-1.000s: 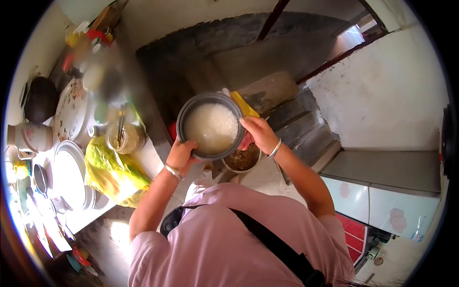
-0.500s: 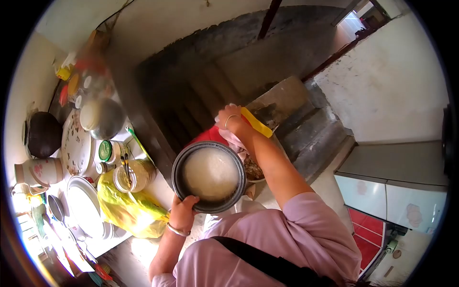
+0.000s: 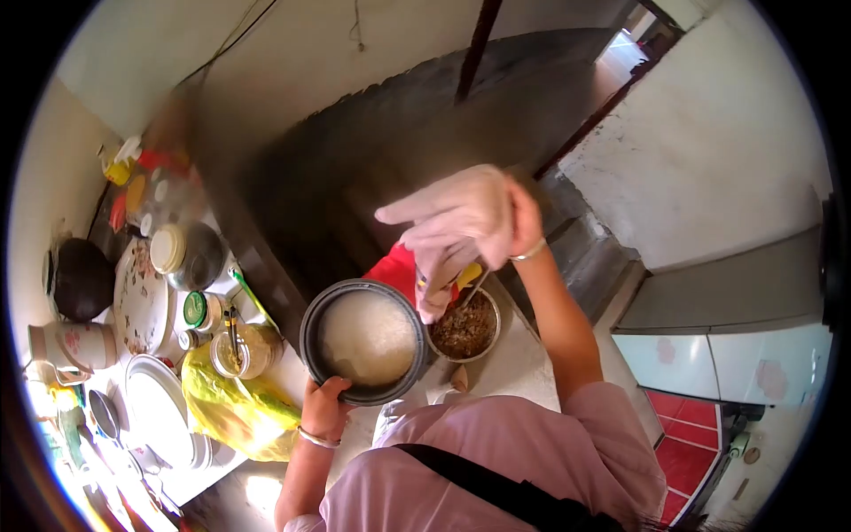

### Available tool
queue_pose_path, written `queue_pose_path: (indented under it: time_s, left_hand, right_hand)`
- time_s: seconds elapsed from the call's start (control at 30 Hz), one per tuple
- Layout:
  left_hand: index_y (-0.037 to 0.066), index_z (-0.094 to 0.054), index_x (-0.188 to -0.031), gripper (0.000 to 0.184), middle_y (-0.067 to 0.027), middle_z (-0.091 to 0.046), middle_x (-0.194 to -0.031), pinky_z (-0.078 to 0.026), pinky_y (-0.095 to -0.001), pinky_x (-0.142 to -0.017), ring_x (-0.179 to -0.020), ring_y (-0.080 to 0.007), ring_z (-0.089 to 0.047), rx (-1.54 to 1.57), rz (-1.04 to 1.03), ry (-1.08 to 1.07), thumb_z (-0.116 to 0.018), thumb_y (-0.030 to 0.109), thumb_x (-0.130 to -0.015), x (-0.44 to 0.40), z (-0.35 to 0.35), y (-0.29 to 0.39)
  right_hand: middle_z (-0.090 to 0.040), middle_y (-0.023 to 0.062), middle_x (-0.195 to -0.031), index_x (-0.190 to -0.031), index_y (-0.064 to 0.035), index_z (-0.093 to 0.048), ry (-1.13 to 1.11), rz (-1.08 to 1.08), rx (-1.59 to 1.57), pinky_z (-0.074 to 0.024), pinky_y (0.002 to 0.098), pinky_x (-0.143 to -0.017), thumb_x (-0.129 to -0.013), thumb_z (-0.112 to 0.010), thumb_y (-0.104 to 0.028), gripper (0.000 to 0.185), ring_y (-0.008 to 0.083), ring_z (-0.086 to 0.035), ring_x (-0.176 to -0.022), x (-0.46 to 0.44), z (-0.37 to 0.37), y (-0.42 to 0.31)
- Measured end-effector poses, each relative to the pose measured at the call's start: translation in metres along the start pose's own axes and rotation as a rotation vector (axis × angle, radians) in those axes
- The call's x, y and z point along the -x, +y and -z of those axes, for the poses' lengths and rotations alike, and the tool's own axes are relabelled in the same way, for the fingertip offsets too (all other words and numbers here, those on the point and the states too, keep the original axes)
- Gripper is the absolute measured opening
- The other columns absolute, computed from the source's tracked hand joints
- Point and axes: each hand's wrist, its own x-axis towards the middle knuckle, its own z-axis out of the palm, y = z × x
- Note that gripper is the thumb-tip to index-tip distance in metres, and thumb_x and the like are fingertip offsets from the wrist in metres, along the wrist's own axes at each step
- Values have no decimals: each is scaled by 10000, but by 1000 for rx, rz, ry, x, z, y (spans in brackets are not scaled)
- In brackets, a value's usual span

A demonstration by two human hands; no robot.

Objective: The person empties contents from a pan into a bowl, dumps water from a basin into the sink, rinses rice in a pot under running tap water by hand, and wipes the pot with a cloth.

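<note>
My left hand grips the rim of a dark round cooking pot, thumb over the edge. Inside the pot lies a pale white, rice-like mass; whether water covers it I cannot tell. My right hand is closed on a pink cloth, raised above and to the right of the pot. The cloth hangs in folds and partly covers a red item and a yellow one. Below it a round bowl holds brown, crumbly-looking contents.
On the left counter are a yellow plastic bag, a glass jar with utensils, a green-lidded jar, a floral tray and white basins. A dark ledge runs beyond. A cabinet stands right.
My right hand has lifted the pink cloth up and to the right, exposing more of the bowl. The pot in my left hand has shifted slightly left and down in view.
</note>
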Motion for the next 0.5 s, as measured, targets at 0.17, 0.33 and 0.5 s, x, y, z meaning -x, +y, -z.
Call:
queue_pose_path:
  time_s: [0.17,0.33,0.5]
  left_hand:
    - [-6,-513,-989,277,-93,-588,-776,-493,-268,-413,-561,-198,-596,-58,-50,-40,-446,-35,-722,15,-12,-1]
    - [-2,-523,-961,254,-89,-591,-757,-453,-266,-382,-512,-186,-570,-85,-103,-32,-453,-22,-718,38,-29,-6]
    - [0,-540,-899,199,-85,-586,-734,-403,-261,-362,-517,-193,-555,-170,-93,-30,-467,3,-715,48,-42,-6]
  right_hand:
    - [-599,119,-967,-977,-34,-561,-214,44,-14,-472,320,-783,-858,-480,-134,175,214,-577,-864,67,-27,-13]
    - [-597,116,-971,-985,-34,-557,-196,162,-15,-471,317,-784,-860,-475,-134,180,210,-575,-868,113,-16,-13]
    - [-596,113,-975,-992,-33,-554,-138,225,121,-471,314,-784,-861,-471,-135,186,206,-573,-871,161,4,-41]
